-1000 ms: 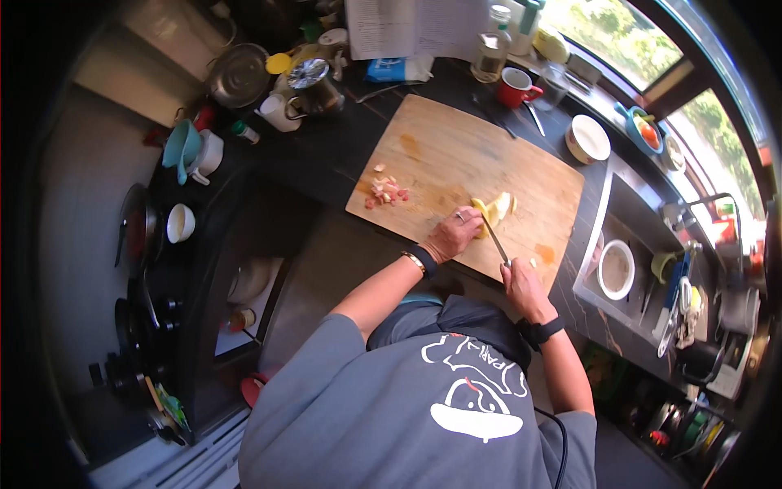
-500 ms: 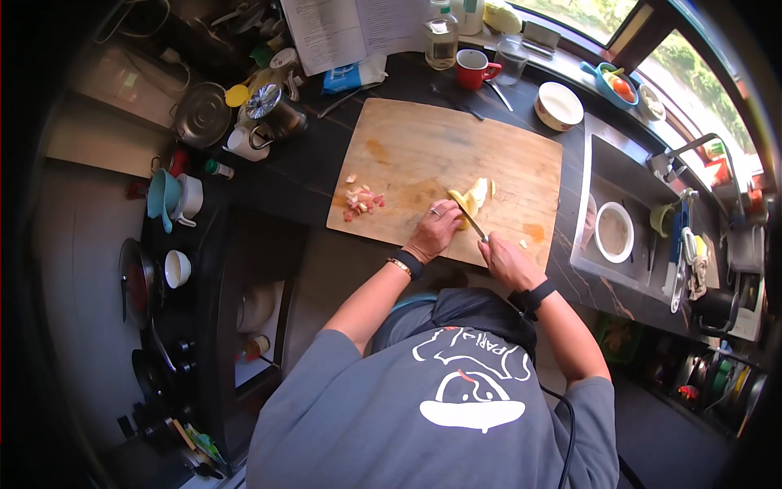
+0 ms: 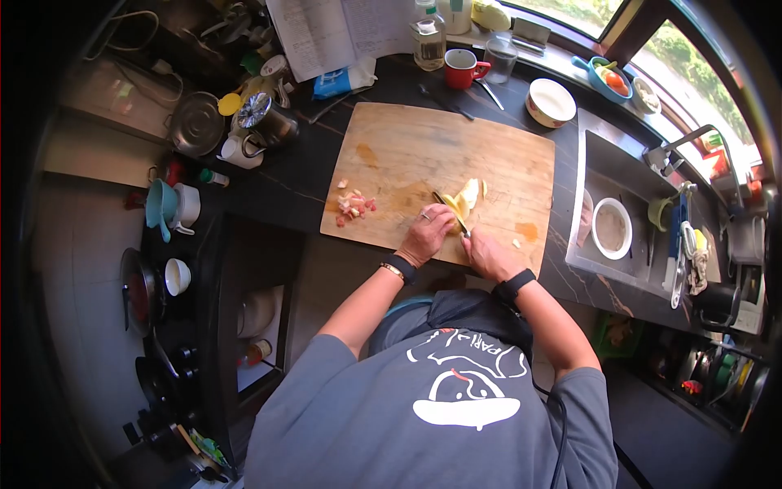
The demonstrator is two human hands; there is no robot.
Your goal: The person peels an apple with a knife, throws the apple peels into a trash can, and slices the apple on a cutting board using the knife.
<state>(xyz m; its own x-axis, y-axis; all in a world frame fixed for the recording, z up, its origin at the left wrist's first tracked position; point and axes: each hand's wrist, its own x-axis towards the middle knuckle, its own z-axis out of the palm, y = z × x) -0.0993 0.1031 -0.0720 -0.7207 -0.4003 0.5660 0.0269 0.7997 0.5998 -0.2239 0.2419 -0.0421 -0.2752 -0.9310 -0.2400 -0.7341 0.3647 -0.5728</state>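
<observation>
My right hand is closed around the handle of a small knife, whose blade points up and left over the wooden cutting board. Curled beside the blade, my left hand presses on a pale yellow piece of food, mostly hidden under its fingers. More pale yellow pieces lie just beyond the knife, their kind unclear. Small pink-and-white diced bits sit in a heap at the board's left side. A small pale bit rests to the right of my right hand.
Right of the board is a sink with a white bowl in it. Behind the board stand a red mug, a glass jar and a cream bowl. A metal pot stands at the back left.
The knife has tilted further left, and my right hand has moved slightly left and down. My left hand has shifted a little toward me. The whole view has moved slightly.
</observation>
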